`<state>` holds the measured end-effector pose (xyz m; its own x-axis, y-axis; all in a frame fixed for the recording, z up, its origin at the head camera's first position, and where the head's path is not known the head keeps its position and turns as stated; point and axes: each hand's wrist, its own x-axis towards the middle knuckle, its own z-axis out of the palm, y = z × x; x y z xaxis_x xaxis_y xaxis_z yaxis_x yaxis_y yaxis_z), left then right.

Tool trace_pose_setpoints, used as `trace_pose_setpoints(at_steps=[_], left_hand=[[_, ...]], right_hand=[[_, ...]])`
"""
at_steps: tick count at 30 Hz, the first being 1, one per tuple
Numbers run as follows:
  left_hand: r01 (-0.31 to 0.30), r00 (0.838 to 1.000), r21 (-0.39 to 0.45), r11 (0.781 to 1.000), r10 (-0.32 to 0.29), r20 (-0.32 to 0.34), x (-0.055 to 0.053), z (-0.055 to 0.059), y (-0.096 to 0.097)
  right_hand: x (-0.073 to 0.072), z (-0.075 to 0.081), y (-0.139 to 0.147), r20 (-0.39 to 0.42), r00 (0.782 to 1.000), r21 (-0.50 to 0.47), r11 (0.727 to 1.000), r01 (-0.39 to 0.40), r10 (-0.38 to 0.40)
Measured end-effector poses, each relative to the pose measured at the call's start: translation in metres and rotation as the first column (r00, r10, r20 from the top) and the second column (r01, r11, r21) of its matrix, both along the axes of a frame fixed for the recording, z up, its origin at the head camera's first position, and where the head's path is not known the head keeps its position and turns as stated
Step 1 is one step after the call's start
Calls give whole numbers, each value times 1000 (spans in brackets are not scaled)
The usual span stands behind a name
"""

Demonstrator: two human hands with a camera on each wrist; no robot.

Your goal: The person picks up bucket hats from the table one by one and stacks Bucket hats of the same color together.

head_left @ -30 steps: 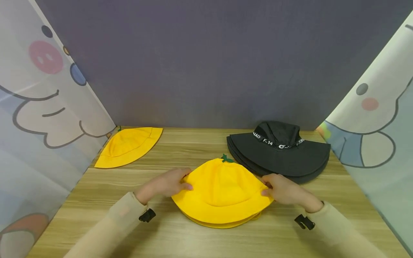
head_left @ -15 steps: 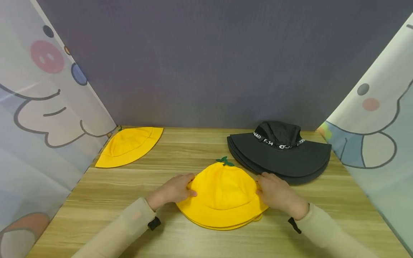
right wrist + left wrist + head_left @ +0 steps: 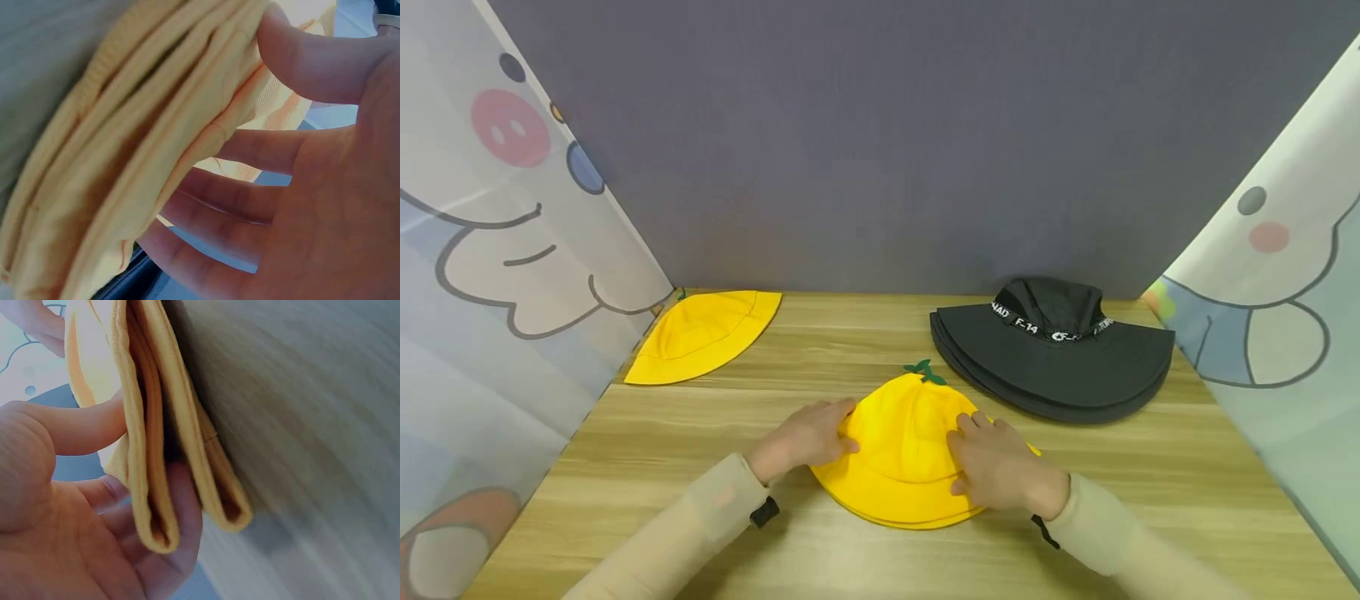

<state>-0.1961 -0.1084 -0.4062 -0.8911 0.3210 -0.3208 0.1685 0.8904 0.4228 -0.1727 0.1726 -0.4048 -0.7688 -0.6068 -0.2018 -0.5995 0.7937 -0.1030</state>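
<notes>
Folded yellow bucket hats [image 3: 902, 433], one lying on another, are at the middle of the table, a green leaf sprig [image 3: 925, 372] on top of the upper crown. My left hand [image 3: 808, 435] holds the upper hat's left side; in the left wrist view its thumb lies on the brim [image 3: 144, 487] and fingers reach beneath, between two folded brims. Over the hat's right side lies my right hand [image 3: 1000, 462]. In the right wrist view its thumb touches the layered yellow brims [image 3: 156, 137], and its fairly straight fingers rest against the cloth.
A folded yellow hat [image 3: 703, 337] lies at the table's back left corner. At the back right are stacked black wide-brimmed hats [image 3: 1052, 358] with a white-lettered band. A grey panel [image 3: 880, 150] stands behind the wooden table [image 3: 880, 567], with printed curtains on both sides.
The upper yellow hat has come down and back slightly toward me onto the one below. My right hand has shifted left from the brim's right edge onto the crown; my left hand has moved slightly right.
</notes>
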Motion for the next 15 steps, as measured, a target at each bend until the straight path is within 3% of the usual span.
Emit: trace_pose_setpoints(at_steps=[8,12,15], left_hand=[[77,984,-156,985,-100,-150,6,11,-2],[96,983,-155,983,-118,-138,-3,21,-9],[77,989,-153,985,-94,-111,-17,30,-19]], right_hand=[[1,5,-6,4,1000,30,999,25,-26],[1,5,-6,-12,1000,21,999,28,-28],[1,5,-6,-26,999,17,1000,24,-24]])
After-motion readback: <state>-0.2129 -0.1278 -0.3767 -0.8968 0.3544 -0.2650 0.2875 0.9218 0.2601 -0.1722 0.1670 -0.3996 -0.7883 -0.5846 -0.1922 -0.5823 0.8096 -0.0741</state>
